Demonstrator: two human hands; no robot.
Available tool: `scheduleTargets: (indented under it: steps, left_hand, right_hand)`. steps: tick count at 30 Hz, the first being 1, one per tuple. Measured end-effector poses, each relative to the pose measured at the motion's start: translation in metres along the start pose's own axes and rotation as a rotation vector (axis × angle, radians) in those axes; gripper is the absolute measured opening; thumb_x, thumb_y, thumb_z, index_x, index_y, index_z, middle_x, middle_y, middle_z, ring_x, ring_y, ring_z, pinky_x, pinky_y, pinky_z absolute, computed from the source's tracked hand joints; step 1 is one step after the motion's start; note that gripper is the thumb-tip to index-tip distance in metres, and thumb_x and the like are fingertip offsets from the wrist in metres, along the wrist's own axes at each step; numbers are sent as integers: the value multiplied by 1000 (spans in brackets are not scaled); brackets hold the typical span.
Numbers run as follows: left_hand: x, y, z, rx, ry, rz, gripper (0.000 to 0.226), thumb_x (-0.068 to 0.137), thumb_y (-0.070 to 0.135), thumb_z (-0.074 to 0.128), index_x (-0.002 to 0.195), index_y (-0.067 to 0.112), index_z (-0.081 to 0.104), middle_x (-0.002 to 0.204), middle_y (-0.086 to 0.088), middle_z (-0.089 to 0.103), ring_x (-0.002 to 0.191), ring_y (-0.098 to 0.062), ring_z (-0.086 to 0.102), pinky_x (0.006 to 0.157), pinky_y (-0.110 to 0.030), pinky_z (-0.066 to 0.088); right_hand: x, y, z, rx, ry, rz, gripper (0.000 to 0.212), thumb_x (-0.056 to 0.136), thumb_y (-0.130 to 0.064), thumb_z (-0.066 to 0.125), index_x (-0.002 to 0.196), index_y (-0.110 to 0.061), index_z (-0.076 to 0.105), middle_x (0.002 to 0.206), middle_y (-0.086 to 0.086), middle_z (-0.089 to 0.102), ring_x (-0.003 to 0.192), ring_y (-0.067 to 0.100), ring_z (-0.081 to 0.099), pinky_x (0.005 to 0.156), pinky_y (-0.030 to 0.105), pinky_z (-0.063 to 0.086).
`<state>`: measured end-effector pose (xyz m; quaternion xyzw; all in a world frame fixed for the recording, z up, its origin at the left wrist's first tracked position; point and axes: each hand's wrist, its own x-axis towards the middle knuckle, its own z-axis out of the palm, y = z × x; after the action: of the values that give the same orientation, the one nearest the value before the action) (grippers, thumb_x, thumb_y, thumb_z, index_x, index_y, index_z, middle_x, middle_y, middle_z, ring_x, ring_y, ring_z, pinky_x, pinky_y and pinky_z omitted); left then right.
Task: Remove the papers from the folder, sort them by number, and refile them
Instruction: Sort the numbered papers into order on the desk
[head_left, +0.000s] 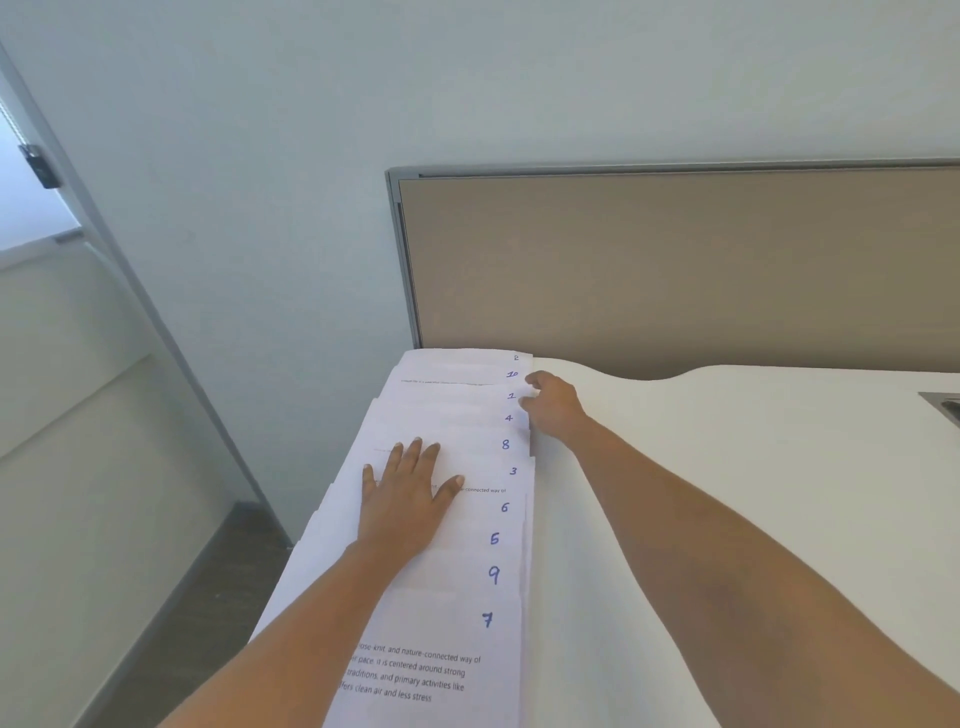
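Fingers (415, 457) of the left hand (402, 512) lay spread, pressing the fanned row of white numbered paper sheets (457, 613); the right hand (553, 410) curled its fingers at that row's right edge, grip unclear.

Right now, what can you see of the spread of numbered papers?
The papers are white printed sheets, fanned in one overlapping column along the desk's left edge. Blue handwritten numbers in their right corners read, far to near: 2, 10, 1, 4, 8, 3, 6, 5, 9, 7, unsorted. The left hand presses flat on the middle sheets; the right hand, fingers curled, meets the right edge by sheet 1. Whether it pinches is unclear.
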<state>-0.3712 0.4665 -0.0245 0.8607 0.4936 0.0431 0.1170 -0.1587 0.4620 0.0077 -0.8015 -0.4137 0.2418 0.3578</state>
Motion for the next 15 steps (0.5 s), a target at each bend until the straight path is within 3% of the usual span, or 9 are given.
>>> scheduleTargets:
  steps: [4,8,12,15]
  left_hand:
    - [-2,-1,6,3,20,-1,59,98,54,23,150,27,13,159,8,4,146,-12,-1,117,-43,-1]
    - [-2,-2,6,8,28,2,60,98,54,22,150,27,13,159,8,3,146,-12,-1,117,-43,-1]
    - [-1,-2,7,0,28,3,60,97,54,22,150,28,13,159,8,3,146,-11,-1,117,-43,-1]
    - [-2,-3,7,-1,30,4,60,97,54,21,150,28,13,159,8,3,146,-11,-1,117,-43,-1]
  right_hand:
    - [12,-1,3,-2,-6,39,43,95,-14,51,135,0,42,137,14,47,124,29,46,100,34,38]
    - [17,1,5,197,75,85,48,91,-12,57,136,-5,43,131,10,54,120,25,51,98,31,40]
    - [18,5,8,327,150,92,39,87,-10,63,125,-6,54,97,4,61,92,19,54,90,30,44]
    - [18,7,11,290,169,69,31,85,-10,65,116,-5,61,84,-2,56,87,16,52,92,31,45]
